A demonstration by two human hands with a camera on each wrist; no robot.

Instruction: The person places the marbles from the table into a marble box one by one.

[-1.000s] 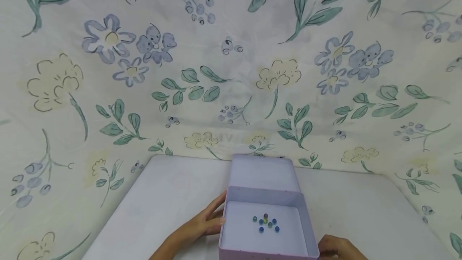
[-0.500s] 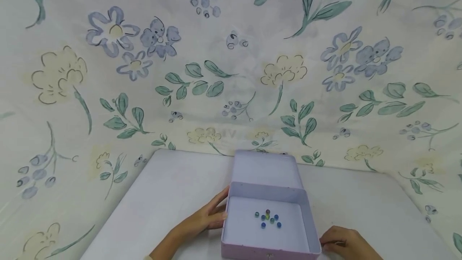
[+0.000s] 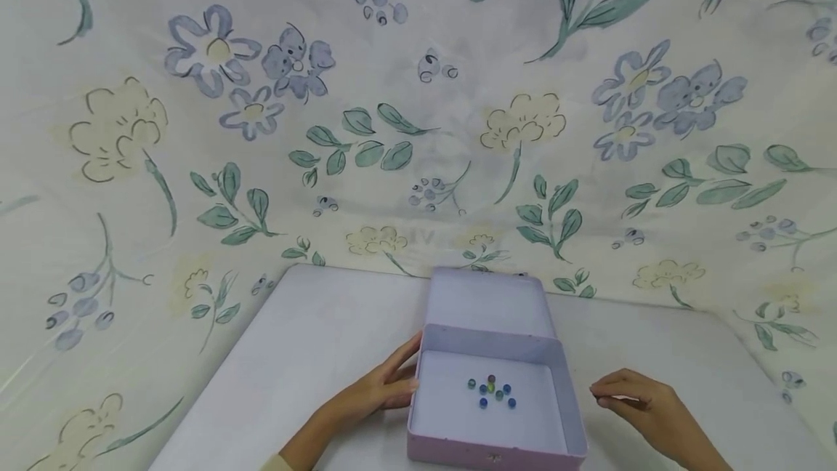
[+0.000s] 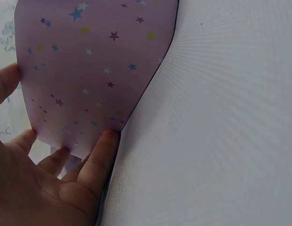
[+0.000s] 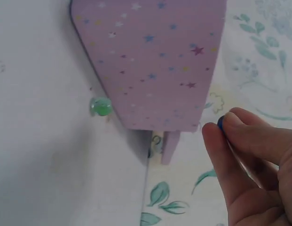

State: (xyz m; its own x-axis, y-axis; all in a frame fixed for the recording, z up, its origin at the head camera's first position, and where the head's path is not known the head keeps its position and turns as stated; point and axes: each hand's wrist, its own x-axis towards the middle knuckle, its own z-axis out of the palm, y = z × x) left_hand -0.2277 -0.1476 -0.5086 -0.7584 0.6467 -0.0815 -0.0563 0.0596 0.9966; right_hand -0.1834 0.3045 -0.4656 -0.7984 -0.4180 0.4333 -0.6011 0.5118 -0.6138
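Observation:
An open lilac box [image 3: 497, 449] with a star pattern on its sides stands on the white table, its lid folded back at the far side. Several small glass marbles [image 3: 499, 395], blue, green and one darker, lie loosely grouped on the box floor. My left hand [image 3: 375, 392] rests against the box's left side, fingers extended; in the left wrist view its fingertips touch the starry wall. To the right of the box, my right hand [image 3: 644, 405] is raised and pinches a dark blue marble [image 5: 220, 123] between thumb and fingertips. A green marble [image 5: 101, 106] sits on the table beside the box.
The white table [image 3: 327, 325] extends on both sides of the box. Behind and around it hangs a flower-patterned cloth [image 3: 418, 115]. The raised lid [image 3: 490, 302] reaches close to the table's far edge.
My right hand has lifted from beside the box's near right corner, moving farther forward and slightly right. My left hand stays at the box's side. The whole head view has shifted slightly.

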